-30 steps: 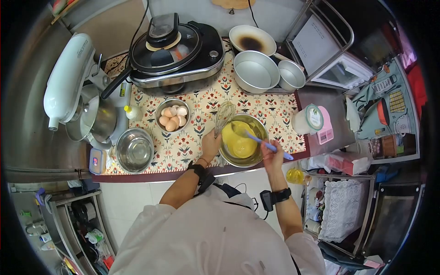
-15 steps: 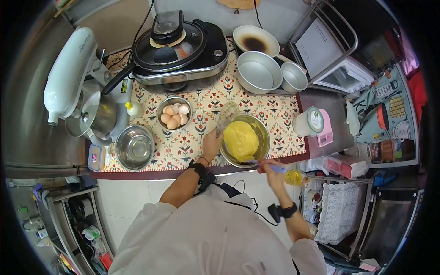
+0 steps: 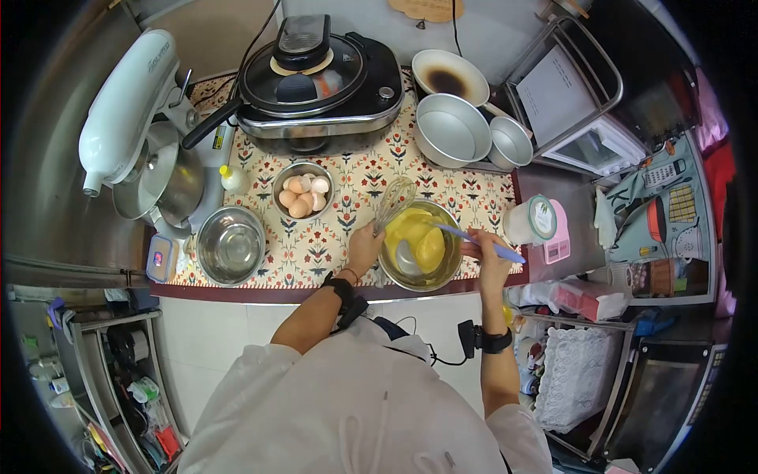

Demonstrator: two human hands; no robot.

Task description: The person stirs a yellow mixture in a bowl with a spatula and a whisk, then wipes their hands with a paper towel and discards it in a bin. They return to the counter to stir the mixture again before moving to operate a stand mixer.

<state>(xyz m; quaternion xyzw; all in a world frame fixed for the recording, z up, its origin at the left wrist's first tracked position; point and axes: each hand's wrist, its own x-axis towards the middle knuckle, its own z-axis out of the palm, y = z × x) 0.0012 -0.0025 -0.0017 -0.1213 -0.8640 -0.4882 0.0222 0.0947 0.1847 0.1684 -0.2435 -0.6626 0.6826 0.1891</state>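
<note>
A steel mixing bowl (image 3: 453, 266) near the counter's front edge holds thick yellow batter (image 3: 430, 251), with a grey patch showing through it. My left hand (image 3: 365, 249) is closed at the bowl's left side, around a wire whisk (image 3: 395, 199) whose loops point up past the rim. In my right hand (image 3: 491, 257) is a spatula with a purple handle (image 3: 505, 252), gripped to the right of the bowl. The handle slants over the rim and its head is down in the batter.
Left of the bowl stand a small bowl of eggshells (image 3: 303, 195), an empty steel bowl (image 3: 230, 246) and a stand mixer (image 3: 130, 110). Cake pans (image 3: 452, 130) and a lidded hot plate (image 3: 316, 95) line the back. A jar (image 3: 529, 221) sits beside a pink scale (image 3: 557, 237) at right.
My right hand has moved up and right, bringing the spatula from the near rim to the bowl's upper right. The batter is folded over, baring a grey patch. My left hand stays put.
</note>
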